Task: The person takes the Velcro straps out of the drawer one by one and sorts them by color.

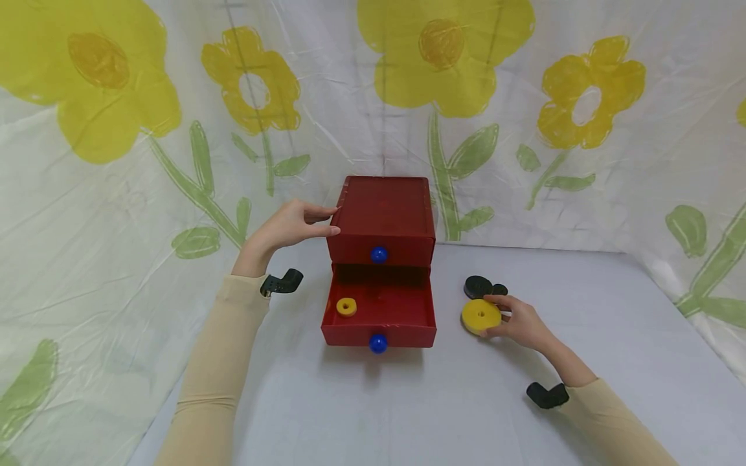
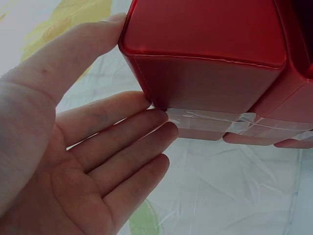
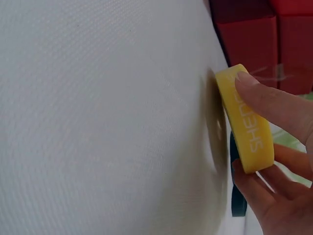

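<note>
A red two-drawer box (image 1: 384, 204) stands upright on the table, its lower drawer (image 1: 402, 334) pulled out and the upper one closed. My left hand (image 1: 288, 225) touches the box's upper left side with thumb and fingertips, the fingers (image 2: 122, 147) mostly straight. On the right, my right hand (image 1: 523, 325) pinches a thick yellow disc (image 1: 480, 315) by its rim. White letters show on that rim in the right wrist view, where the disc (image 3: 247, 122) is tilted and slightly off the table. A small yellow ring (image 1: 346, 307) lies in the drawer's left part.
Just behind the yellow disc lie a large black disc (image 1: 478, 287) and a smaller black disc (image 1: 499, 290). Blue round knobs (image 1: 378, 343) stick out from the drawer fronts. A white curtain with painted flowers (image 1: 326, 84) hangs behind the white table (image 1: 466, 414).
</note>
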`<state>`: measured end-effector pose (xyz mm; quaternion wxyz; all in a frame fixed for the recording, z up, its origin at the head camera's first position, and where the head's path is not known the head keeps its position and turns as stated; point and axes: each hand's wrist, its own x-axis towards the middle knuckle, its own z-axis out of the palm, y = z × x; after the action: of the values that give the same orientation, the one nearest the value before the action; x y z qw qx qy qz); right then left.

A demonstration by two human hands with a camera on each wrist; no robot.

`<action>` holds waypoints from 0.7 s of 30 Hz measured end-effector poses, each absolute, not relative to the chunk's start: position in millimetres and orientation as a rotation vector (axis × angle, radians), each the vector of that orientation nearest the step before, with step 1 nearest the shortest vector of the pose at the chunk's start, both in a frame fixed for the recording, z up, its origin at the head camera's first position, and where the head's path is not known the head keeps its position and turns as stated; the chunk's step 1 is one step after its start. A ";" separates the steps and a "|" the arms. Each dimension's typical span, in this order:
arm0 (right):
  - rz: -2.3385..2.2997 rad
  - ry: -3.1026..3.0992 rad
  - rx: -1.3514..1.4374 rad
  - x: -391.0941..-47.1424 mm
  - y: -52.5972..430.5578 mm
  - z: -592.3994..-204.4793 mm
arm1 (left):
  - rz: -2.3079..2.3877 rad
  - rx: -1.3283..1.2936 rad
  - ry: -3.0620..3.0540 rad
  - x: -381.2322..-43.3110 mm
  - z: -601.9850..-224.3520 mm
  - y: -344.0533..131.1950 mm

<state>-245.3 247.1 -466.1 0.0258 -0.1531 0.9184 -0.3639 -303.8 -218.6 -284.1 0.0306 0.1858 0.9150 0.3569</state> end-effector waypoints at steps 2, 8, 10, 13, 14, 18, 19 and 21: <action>-1.127 2.835 -0.471 -245.5 247.4 -466.3 | 1.101 0.575 2.817 -303.8 -284.1 -218.5; -1.133 2.816 -0.470 -247.4 249.6 -465.6 | 1.100 0.572 2.811 -303.7 -283.2 -218.4; -1.134 2.812 -0.468 -248.1 250.4 -465.4 | 1.100 0.570 2.810 -303.5 -283.0 -218.3; -1.135 2.804 -0.468 -249.0 251.5 -465.6 | 1.099 0.568 2.811 -303.4 -282.8 -218.0; -1.137 2.803 -0.466 -249.2 251.8 -465.8 | 1.096 0.566 2.813 -303.4 -282.8 -217.9; -1.131 2.803 -0.474 -249.8 253.0 -467.0 | 1.093 0.568 2.817 -303.5 -283.2 -217.9; -1.131 2.804 -0.475 -249.9 253.2 -467.3 | 1.093 0.569 2.817 -303.6 -283.3 -217.9; -1.133 2.805 -0.472 -249.8 253.6 -467.7 | 1.094 0.574 2.817 -303.7 -283.5 -218.0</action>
<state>-249.8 253.6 -467.7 0.0397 -0.1541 0.9154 -0.3697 -303.7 -218.0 -283.5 0.0327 0.1865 0.9153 0.3556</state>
